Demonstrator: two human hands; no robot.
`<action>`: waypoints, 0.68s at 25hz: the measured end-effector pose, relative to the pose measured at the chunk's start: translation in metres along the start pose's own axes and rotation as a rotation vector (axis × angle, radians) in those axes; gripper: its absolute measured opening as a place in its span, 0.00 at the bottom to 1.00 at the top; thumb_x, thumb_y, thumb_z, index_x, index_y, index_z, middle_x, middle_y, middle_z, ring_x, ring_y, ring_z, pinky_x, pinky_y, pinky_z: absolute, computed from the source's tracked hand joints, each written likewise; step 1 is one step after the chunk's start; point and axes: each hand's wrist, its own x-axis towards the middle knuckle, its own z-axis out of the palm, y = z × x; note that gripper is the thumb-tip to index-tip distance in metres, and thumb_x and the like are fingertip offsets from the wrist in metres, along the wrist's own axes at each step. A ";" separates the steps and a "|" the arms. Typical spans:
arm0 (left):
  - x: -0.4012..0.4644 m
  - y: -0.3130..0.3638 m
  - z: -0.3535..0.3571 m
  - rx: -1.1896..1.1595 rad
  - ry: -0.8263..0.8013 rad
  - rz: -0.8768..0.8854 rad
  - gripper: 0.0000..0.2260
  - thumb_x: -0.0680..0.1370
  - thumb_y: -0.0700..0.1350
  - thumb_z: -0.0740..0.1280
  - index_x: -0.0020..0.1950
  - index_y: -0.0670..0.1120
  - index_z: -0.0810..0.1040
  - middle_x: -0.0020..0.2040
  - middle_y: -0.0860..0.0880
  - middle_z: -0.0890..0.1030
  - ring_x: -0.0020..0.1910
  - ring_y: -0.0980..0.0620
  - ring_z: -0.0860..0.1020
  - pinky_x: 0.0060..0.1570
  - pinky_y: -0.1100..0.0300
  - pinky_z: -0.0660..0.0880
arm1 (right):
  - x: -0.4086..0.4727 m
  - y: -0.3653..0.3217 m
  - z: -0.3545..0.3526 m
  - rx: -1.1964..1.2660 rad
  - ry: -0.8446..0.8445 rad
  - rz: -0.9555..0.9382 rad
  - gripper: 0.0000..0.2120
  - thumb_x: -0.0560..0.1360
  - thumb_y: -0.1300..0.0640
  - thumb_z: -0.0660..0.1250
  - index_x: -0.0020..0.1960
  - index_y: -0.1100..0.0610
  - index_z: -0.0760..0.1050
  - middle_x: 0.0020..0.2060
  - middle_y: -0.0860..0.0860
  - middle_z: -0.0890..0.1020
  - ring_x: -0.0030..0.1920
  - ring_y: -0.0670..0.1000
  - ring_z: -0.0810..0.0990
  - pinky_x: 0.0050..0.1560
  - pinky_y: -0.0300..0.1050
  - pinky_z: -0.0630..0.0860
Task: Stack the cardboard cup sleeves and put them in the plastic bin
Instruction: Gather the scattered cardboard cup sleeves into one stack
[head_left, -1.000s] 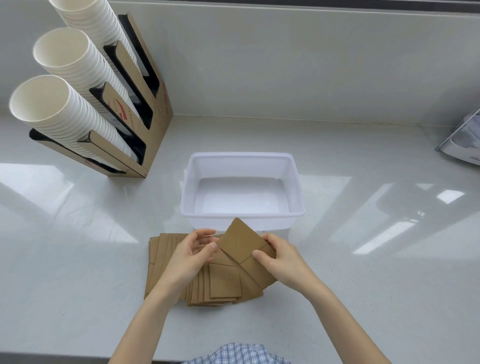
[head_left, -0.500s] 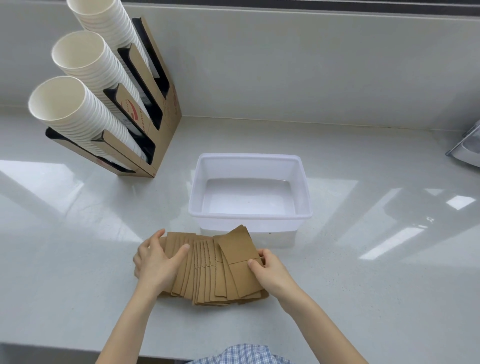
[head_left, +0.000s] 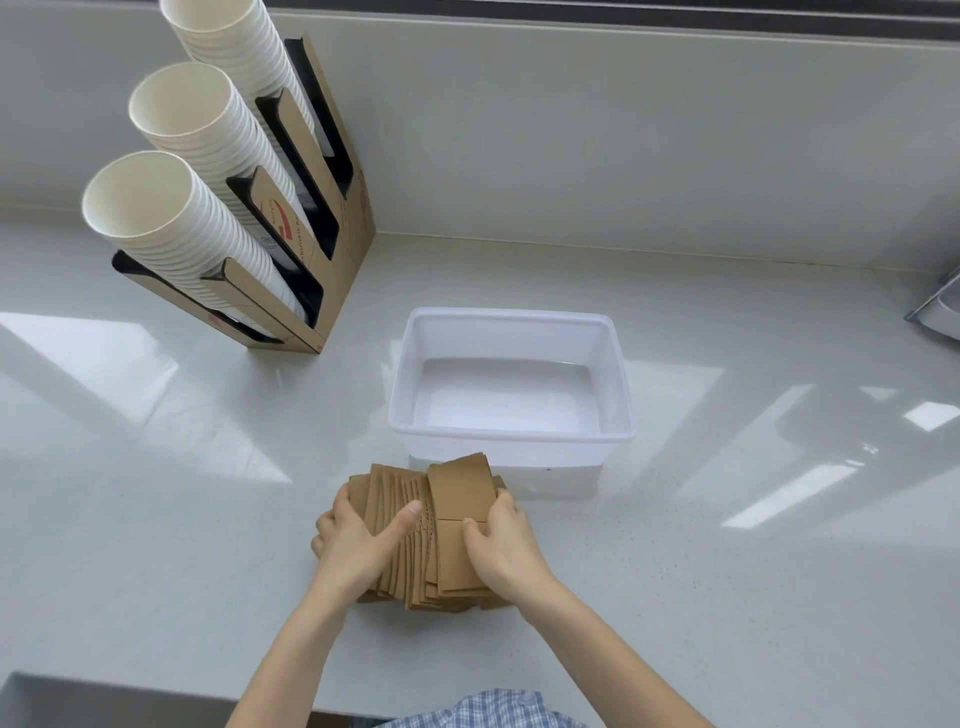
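Head view: left hand (head_left: 349, 540) and right hand (head_left: 506, 540) press the fanned cardboard sleeves (head_left: 434, 525) between them, fingers curled; uneven squeezing could spill the sleeves before the empty bin (head_left: 511, 319).

A pale grey countertop (head_left: 156, 519) with a glossy, faintly speckled surface fills most of the frame and meets a grey wall at the top. At centre stands a white plastic bin (head_left: 511, 434). Just below it, touching or nearly touching its near wall, lies a fanned pile of brown cardboard cup sleeves (head_left: 441, 540). At upper left stands a cardboard cup dispenser (head_left: 332, 291) holding 3 slanted stacks of white paper cups (head_left: 171, 208).
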 end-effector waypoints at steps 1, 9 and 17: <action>0.000 -0.001 0.002 -0.037 -0.008 0.007 0.41 0.70 0.56 0.68 0.73 0.46 0.46 0.74 0.39 0.52 0.73 0.39 0.51 0.70 0.43 0.54 | 0.001 -0.001 0.003 0.010 -0.008 0.013 0.26 0.78 0.56 0.53 0.72 0.65 0.50 0.69 0.63 0.61 0.69 0.60 0.62 0.70 0.53 0.63; 0.001 -0.003 -0.002 -0.237 -0.083 0.043 0.42 0.65 0.55 0.72 0.71 0.54 0.51 0.71 0.45 0.61 0.66 0.43 0.67 0.62 0.41 0.70 | 0.000 -0.005 0.007 0.082 -0.046 0.033 0.27 0.78 0.50 0.55 0.72 0.62 0.53 0.68 0.62 0.63 0.65 0.59 0.68 0.66 0.52 0.69; -0.002 0.001 0.001 -0.396 -0.149 0.056 0.36 0.70 0.46 0.70 0.71 0.49 0.52 0.61 0.46 0.74 0.55 0.46 0.75 0.47 0.52 0.75 | -0.009 -0.015 0.017 0.071 -0.085 -0.113 0.26 0.77 0.51 0.56 0.72 0.57 0.54 0.66 0.56 0.63 0.68 0.56 0.64 0.69 0.53 0.65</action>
